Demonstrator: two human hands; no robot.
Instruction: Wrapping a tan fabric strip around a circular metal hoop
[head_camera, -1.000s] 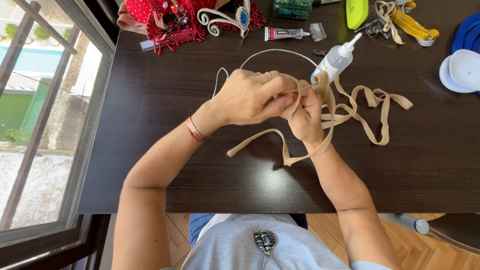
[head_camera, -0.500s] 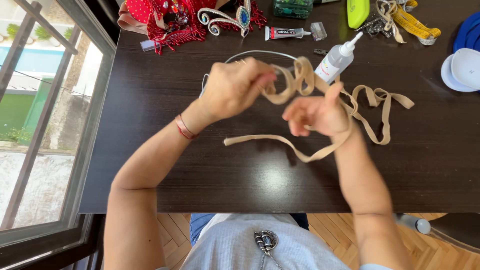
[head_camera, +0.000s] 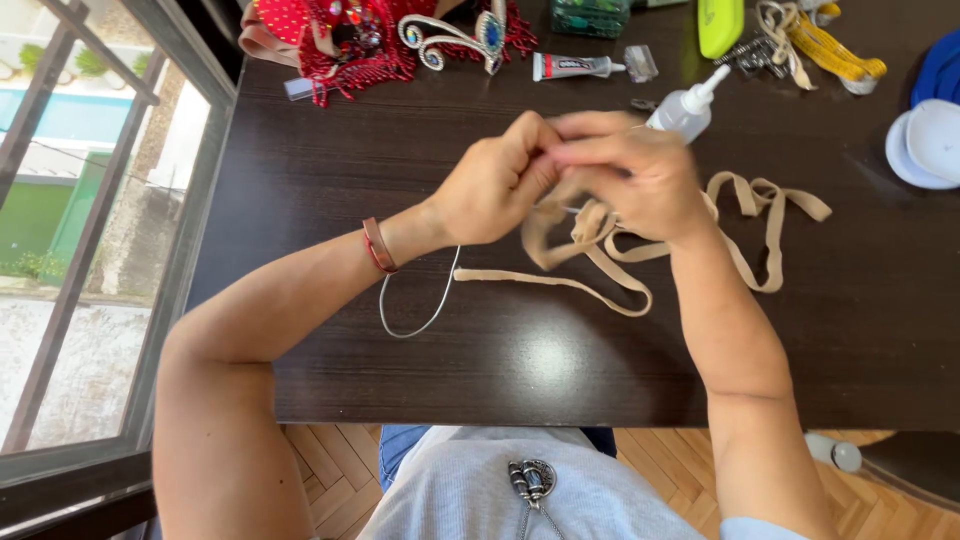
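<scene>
A long beige elastic strap (head_camera: 640, 262) lies in flat loops on the dark tabletop (head_camera: 330, 160), trailing right and near from the hands, its upper end bunched between them. A thin silvery wire hoop (head_camera: 412, 318) hangs from under the left wrist. The left hand (head_camera: 495, 185) and right hand (head_camera: 635, 180) each close their grip on the strap, fingertips touching. Half a second ago the hands were apart; now they meet, and the hoop has swung from far to near.

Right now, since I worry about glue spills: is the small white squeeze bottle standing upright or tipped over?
Cannot tell: the squeeze bottle shows its nozzle slanting up-right, its base hidden behind the right hand.
</scene>
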